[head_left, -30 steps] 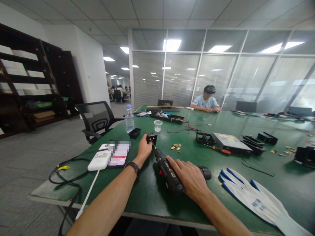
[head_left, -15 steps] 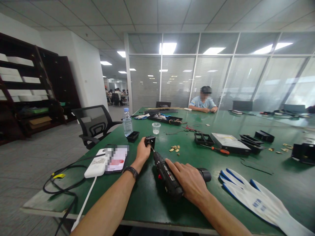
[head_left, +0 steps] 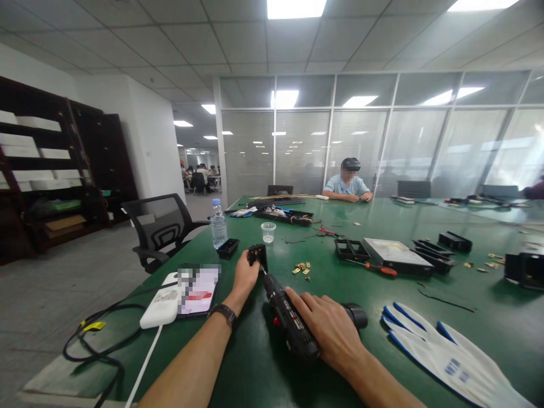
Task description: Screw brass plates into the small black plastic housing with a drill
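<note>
My left hand [head_left: 245,277] grips a small black socket-like part [head_left: 258,256] and holds it upright on the green table [head_left: 382,306]. A black electric screwdriver [head_left: 285,318] lies under my right hand [head_left: 327,328], which is wrapped round its body. The tool's bit points into the black part. A dark watch sits on my left wrist.
A phone and white power bank [head_left: 164,300] with cables lie at the left edge. White-and-blue gloves [head_left: 442,354] lie at the right. Brass bits [head_left: 302,267], a plastic cup [head_left: 268,232], a water bottle [head_left: 218,224], a red-handled screwdriver [head_left: 376,267], black trays and a disc drive [head_left: 397,255] are farther out. Another person [head_left: 346,184] sits at the far end.
The camera has tilted upward, showing more ceiling. My hands, the screwdriver and the black part keep their hold and place on the table.
</note>
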Demonstrator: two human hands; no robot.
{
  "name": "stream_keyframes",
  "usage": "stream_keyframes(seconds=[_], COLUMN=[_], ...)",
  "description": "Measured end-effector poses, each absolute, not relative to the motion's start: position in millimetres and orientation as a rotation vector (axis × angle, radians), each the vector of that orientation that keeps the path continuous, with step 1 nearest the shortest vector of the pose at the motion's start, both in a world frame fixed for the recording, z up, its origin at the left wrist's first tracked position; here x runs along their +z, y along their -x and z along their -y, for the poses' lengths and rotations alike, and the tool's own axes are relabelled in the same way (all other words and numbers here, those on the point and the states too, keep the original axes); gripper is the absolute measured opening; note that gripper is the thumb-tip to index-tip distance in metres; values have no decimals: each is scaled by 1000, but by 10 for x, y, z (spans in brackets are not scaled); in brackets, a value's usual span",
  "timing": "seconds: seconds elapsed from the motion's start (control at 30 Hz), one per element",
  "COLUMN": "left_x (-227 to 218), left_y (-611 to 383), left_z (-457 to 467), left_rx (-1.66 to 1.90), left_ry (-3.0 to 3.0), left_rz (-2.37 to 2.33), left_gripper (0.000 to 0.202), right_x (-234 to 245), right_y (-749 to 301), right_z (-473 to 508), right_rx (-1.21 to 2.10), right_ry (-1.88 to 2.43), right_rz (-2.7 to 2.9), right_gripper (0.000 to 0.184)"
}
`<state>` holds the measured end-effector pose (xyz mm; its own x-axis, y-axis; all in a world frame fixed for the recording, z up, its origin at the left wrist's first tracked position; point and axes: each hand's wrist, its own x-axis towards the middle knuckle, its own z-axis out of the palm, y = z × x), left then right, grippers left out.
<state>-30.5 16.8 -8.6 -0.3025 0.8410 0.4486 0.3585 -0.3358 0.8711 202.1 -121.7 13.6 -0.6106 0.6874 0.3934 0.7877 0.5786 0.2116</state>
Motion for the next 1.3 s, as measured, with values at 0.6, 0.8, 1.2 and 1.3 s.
stream_keyframes(seconds=[0.6, 0.8, 1.2, 1.3], left_x=[-86, -73, -154, -165], left_y=[309, 309, 338, 347], left_z=[-171, -150, -222, -236], left_rx=[1683, 1672, 1684, 1691], left_ry=[-1569, -1590, -1593, -1606], left_rz=[-1454, -1474, -1429, -1425], left_gripper=[28, 31, 35, 33], right_x=[114, 88, 102, 104], right_y=[-2016, -2015, -2004, -2000], right_z=[1217, 1200, 1192, 1199], right_rx=[-509, -509, -497, -487], right_ry=[1219, 1215, 1221, 1224], right_rz=[2512, 2510, 2513, 2512], right_gripper=[72, 71, 71, 69])
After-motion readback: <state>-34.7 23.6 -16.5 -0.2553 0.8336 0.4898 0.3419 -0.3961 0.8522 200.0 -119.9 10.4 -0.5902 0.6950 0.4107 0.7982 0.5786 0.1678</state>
